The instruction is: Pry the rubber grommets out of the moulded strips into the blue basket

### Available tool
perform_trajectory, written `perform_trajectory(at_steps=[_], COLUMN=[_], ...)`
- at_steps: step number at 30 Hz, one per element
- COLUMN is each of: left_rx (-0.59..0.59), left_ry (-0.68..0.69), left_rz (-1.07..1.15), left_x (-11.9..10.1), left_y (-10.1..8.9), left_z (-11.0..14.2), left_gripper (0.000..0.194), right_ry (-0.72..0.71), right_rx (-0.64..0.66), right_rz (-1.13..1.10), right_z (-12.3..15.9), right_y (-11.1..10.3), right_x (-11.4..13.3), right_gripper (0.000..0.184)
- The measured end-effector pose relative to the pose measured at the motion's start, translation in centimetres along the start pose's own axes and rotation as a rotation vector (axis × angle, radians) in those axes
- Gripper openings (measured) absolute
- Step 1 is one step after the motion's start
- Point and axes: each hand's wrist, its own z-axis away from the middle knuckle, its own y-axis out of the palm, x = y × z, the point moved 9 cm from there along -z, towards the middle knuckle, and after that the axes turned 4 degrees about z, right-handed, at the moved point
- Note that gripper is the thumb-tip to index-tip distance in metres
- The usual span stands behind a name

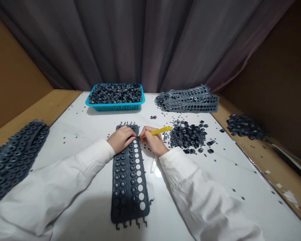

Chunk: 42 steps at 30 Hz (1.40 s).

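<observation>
A black rubber sheet with rows of raised rings lies lengthwise before me on the white table. Down its right side runs a column of round holes with the white table showing through. My left hand rests on the sheet's far part, fingers bent over it near the top of that column. My right hand grips a yellow pen-shaped tool, its dark tip at the sheet's right edge beside my left fingertips. What exactly the tip touches is hidden by the fingers.
A blue basket full of black rings stands at the back. Perforated sheets are stacked back right. Loose black pieces are heaped on the right, another heap beyond. More ringed sheets lie at left.
</observation>
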Motion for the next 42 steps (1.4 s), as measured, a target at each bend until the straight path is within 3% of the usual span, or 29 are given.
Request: perform_trajectory(at_steps=[11,20,31,42], left_rx=[0.003,-0.021,0.006,-0.045], left_ry=[0.03,0.002,0.016,0.035], left_rz=[-0.022,-0.006,-0.015,0.031], left_x=[-0.8,-0.2,-0.4,-0.2], left_y=[-0.3,-0.1,0.0,-0.1], left_z=[-0.2,0.0,-0.1,0.1], left_gripper=[0.014,0.011,0.014,0.014], right_ry=[-0.04,0.008,-0.044,-0.152], right_rx=[0.021,-0.003,0.038,0.075], right_rz=[0.114,-0.006,0.132,0.356], right_z=[0.2,0.1,0.3,0.8], right_y=[0.2,-0.2,0.4,0.9], right_x=[0.9,0.6,0.9,2.1], right_gripper=[0.021,0.02,0.021,0.017])
